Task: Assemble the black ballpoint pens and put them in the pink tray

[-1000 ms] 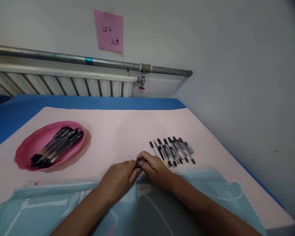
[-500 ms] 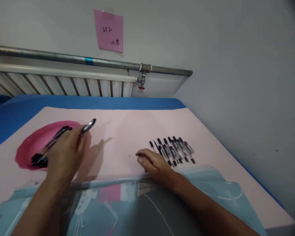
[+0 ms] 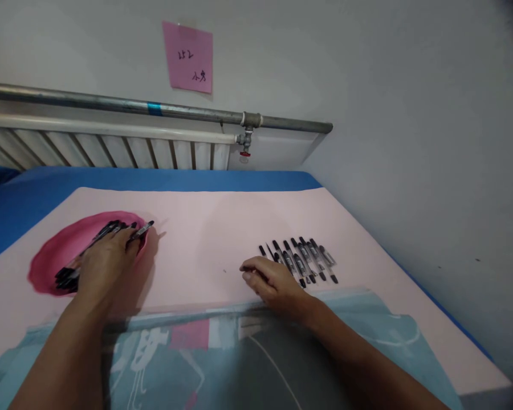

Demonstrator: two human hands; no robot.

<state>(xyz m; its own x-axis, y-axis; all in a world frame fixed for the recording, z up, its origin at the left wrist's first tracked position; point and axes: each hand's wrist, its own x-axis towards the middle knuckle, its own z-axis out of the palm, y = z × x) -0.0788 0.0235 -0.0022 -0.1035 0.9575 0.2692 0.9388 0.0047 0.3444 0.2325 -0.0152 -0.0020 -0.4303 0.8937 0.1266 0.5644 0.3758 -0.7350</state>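
My left hand rests over the pink tray at the left, fingers closed around a black pen whose clip end sticks out past the tray's right rim. Several black pens lie heaped in the tray under the hand. My right hand lies on the pink sheet near the front, fingers curled in a pinch on a thin dark pen part that I cannot make out fully. Just right of it, a row of several short pen pieces lies side by side.
A light blue printed cloth covers the near edge under my forearms. Blue fabric borders the pink sheet at the back. Behind stand a white radiator, a steel pipe with a red valve, and a pink note on the wall.
My hands, together at the centre a second ago, have parted. The left carried a pen to the pink tray and lowered it there. The right stayed beside the row of pieces.
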